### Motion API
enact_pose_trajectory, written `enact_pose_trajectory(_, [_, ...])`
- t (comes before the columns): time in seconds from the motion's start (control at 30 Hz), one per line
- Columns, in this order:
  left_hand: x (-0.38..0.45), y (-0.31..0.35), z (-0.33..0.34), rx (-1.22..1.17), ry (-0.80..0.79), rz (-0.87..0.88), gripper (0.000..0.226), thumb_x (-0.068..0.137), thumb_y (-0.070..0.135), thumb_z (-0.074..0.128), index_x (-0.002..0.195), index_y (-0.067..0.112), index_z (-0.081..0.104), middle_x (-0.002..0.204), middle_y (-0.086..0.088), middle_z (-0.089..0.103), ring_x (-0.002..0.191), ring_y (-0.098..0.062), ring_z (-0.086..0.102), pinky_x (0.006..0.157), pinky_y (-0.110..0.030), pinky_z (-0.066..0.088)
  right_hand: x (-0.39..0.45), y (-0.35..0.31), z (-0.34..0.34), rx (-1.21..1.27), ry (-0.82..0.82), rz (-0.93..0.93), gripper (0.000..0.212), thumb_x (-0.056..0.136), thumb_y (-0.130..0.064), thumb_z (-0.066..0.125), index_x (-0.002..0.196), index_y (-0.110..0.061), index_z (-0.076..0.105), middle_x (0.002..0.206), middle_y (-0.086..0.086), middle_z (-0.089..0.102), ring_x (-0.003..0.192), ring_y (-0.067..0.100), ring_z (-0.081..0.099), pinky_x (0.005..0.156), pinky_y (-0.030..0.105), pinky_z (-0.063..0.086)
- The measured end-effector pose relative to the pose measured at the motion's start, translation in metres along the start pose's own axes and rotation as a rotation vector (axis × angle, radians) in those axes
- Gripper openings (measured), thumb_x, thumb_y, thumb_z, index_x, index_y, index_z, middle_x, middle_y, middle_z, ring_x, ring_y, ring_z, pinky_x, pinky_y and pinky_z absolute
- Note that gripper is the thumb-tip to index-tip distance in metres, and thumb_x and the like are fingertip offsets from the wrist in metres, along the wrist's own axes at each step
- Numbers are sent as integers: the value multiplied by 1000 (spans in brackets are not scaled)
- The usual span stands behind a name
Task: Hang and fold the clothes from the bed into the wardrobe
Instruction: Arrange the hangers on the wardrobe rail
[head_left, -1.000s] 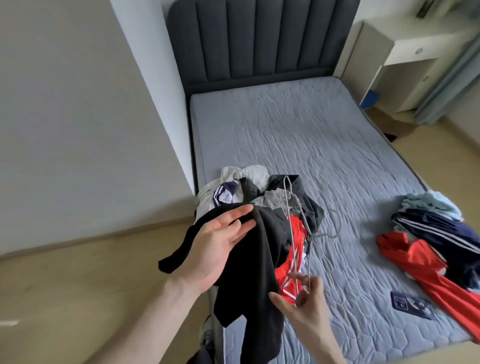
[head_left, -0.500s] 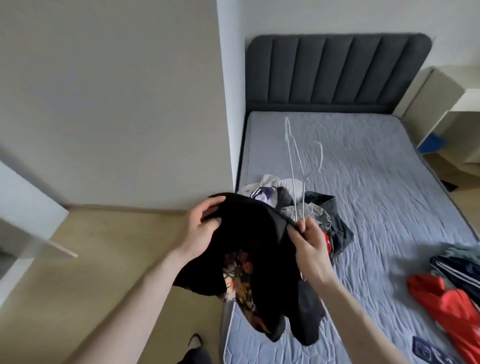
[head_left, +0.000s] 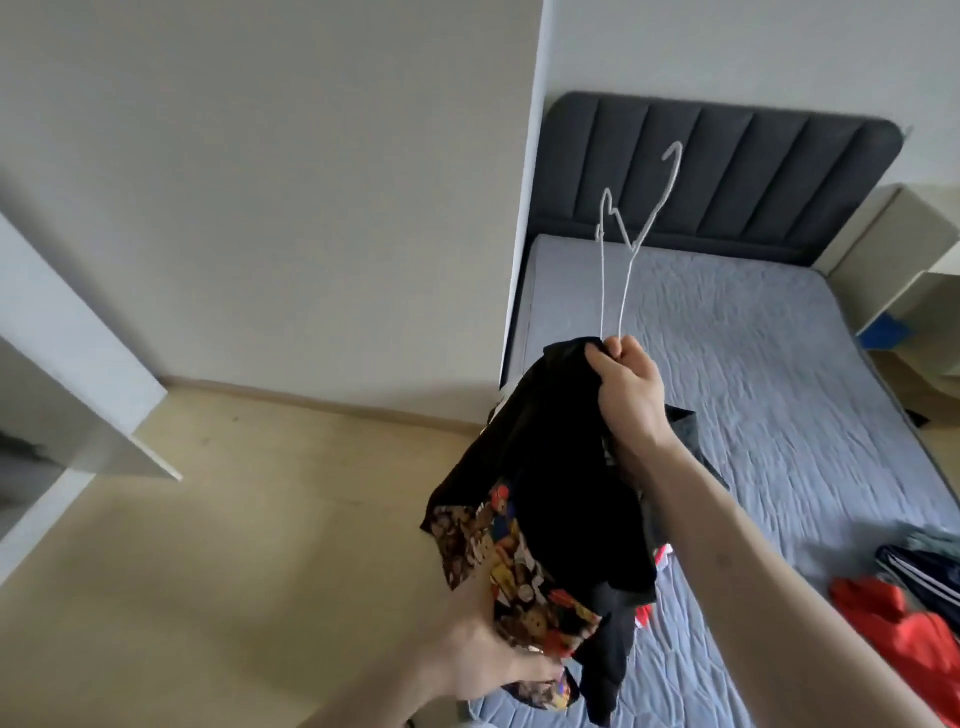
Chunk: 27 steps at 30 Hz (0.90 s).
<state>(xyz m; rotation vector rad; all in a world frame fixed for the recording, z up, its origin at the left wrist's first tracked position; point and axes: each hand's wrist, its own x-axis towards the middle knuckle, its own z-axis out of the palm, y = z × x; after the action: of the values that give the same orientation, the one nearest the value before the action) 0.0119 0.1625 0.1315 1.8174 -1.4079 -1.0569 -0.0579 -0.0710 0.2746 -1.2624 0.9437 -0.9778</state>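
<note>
Room: pale walls fill the upper left of the frame, with a light wooden floor (head_left: 218, 545) across the lower left and a white wardrobe panel (head_left: 78, 374) jutting in at the left edge.
Bed: grey quilted mattress (head_left: 753, 364) on the right half, with a dark padded headboard (head_left: 727, 176) at the upper right.
Black garment: a black shirt (head_left: 550, 467) with a bright patterned print low on its left side hangs in mid-air at the centre, over the bed's near left corner.
Right hand: the right hand (head_left: 631, 395) is raised at centre right, fingers curled, pinching the shirt's top edge together with the lower end of the hanger wires.
Hanger: thin white wire hangers (head_left: 621, 249) stand up from that fist, hooks pointing to the upper right in front of the headboard.
Left hand: the left hand (head_left: 483, 660) at the bottom centre grips the printed lower hem.
Other clothes: a red garment (head_left: 904, 623) and a dark striped one (head_left: 919, 566) lie on the mattress at the lower right edge; more clothing shows partly behind the shirt.
Furniture: a cream bedside unit (head_left: 883, 260) stands at the far right.
</note>
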Motion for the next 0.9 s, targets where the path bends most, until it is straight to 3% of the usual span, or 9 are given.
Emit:
enact_pose_trajectory(0.07, [2,11,-10,-27,169,42,127,55,75,87,150,60,3,142,43,23,134,16,30,111,-10,30,0,-8,5,0,69,6,38,100,-6,57,75,-25,36,66,-7,41,58,5,40,55,21,38])
enact_pose_trajectory(0.17, [1,9,-34,-100,383,90,110,66,64,88,150,36,22,141,35,32,133,7,37,111,-8,31,-6,-14,19,38,136,21,38,101,-11,57,74,-27,36,66,-5,41,56,9,40,52,25,37])
enact_pose_trajectory(0.27, [8,2,-69,-145,528,103,37,92,21,72,119,42,59,106,17,69,99,0,65,85,-20,54,-8,-17,19,88,161,44,38,102,-13,56,73,-27,36,65,-6,40,51,10,38,45,26,34])
enact_pose_trajectory(0.3, [12,-2,-86,-144,563,56,31,94,12,63,103,42,64,91,14,72,85,1,67,73,-16,52,-8,-16,15,75,171,54,38,102,-14,56,72,-27,36,63,-6,39,49,10,36,42,25,33])
enact_pose_trajectory(0.4, [21,-7,-148,-275,617,-54,25,102,33,53,84,28,70,74,7,73,68,-10,66,58,-20,46,-8,-10,-5,-18,213,59,39,98,-15,59,70,-27,35,57,-8,36,45,10,33,39,21,28])
enact_pose_trajectory(0.5, [27,9,-215,-465,718,-102,36,94,62,58,86,34,78,83,12,78,75,-7,71,65,-25,53,-8,1,-29,-143,270,62,38,92,-12,61,70,-27,34,61,-4,33,53,14,33,48,27,28])
enact_pose_trajectory(0.63, [35,44,-272,-564,668,-7,25,83,58,69,91,38,82,102,9,80,100,-9,74,92,-32,58,-11,21,-51,-363,304,74,34,87,-20,69,72,-22,39,62,0,37,60,19,38,54,32,33])
enact_pose_trajectory(0.83, [45,112,-283,-731,420,-47,30,94,40,71,102,13,80,104,-6,80,97,-22,77,81,-31,60,-49,55,-36,-705,261,-1,42,83,-44,81,82,-22,45,80,-3,59,67,17,55,56,30,36])
enact_pose_trajectory(0.9, [45,130,-284,-784,356,-64,33,91,41,75,101,10,80,102,-9,80,92,-24,78,74,-32,61,-73,64,-17,-744,261,-108,48,78,-43,87,83,-23,43,88,-4,54,78,22,55,61,32,36])
